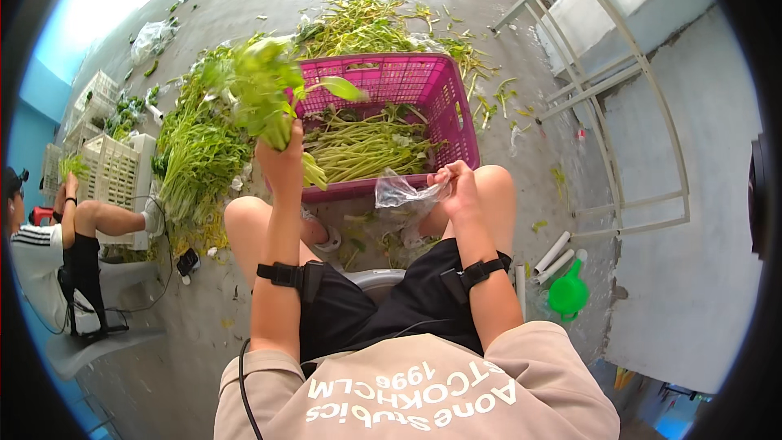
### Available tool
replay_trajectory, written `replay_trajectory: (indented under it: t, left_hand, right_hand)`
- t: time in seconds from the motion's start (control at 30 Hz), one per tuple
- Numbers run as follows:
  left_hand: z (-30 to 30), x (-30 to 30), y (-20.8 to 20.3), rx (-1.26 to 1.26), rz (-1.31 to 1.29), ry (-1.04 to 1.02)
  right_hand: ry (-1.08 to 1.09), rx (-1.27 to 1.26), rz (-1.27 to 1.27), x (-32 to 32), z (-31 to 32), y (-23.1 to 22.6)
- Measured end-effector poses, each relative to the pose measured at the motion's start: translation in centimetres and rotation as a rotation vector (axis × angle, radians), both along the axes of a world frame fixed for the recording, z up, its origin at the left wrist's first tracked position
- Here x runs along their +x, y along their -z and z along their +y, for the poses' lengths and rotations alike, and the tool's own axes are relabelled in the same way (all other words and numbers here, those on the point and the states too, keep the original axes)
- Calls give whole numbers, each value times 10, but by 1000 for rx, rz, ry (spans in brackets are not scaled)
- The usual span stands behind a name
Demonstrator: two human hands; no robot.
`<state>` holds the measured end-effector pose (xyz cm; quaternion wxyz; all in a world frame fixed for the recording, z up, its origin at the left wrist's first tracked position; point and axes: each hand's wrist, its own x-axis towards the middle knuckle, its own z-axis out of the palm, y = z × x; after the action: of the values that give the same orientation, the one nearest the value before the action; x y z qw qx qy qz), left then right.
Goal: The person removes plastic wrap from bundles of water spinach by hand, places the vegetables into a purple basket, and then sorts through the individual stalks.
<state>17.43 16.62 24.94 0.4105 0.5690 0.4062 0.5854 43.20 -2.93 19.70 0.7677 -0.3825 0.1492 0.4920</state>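
Beige T-shirt (415, 383) lies nearest. Left hand (281, 155) grips a leafy green bunch (265, 85) by the left edge of the magenta crate (461, 110); right hand (458, 189) pinches a clear plastic bag (406, 191). Slack grip could scatter the bunch; snagging could tear the bag.

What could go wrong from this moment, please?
The left hand grips the leafy bunch low on its stalks, so a loose stem, such as the one leaning out rightward, might slip free. The clear plastic hangs thin and crumpled from the right hand; it might tear or slip. Scattered green scraps on the floor could be slippery underfoot.
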Motion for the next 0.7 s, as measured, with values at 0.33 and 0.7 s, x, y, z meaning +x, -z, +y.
replay_trajectory:
  t: [0.33, 0.7]
  left_hand:
    - [27, 100, 55, 199, 1154, 500]
    - [-74, 90, 52, 61, 595, 1174]
  right_hand:
    - [-113, -275, -269, -19, -1, 13]
    - [-345, -219, -353, -23, 0, 8]
